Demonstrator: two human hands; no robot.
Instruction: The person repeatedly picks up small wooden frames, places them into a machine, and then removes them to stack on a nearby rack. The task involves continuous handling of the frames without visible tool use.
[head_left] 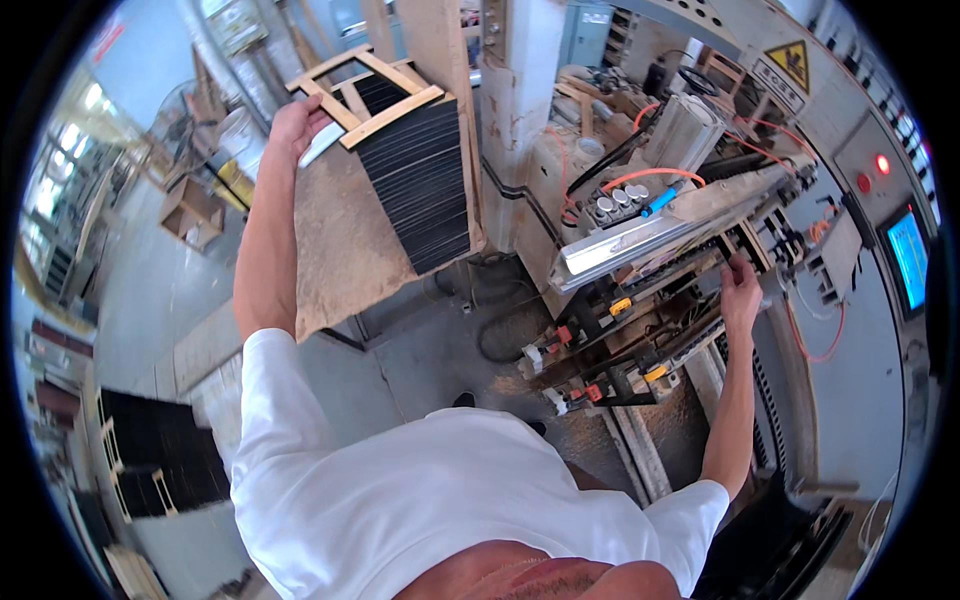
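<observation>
My left hand [298, 128] is stretched out to the far left, its fingers closed on the corner of a light wooden frame [395, 118]. That frame has crossbars and lies on top of a tall stack of black-edged pieces [418, 190]. On the right, my right hand [740, 292] reaches into a machine [650, 270] with a shiny metal beam. Its fingers are bent together against the end of a light wooden piece [748, 246] lying in the machine; part of the grip is hidden.
A worn wooden board [335, 245] supports the stack. Yellow-and-black and red clamps [590, 392] stick out of the machine's near side. Orange air hoses [655, 174] run above it. A control panel with a lit screen [905, 262] stands far right. Another black stack [165, 450] sits lower left.
</observation>
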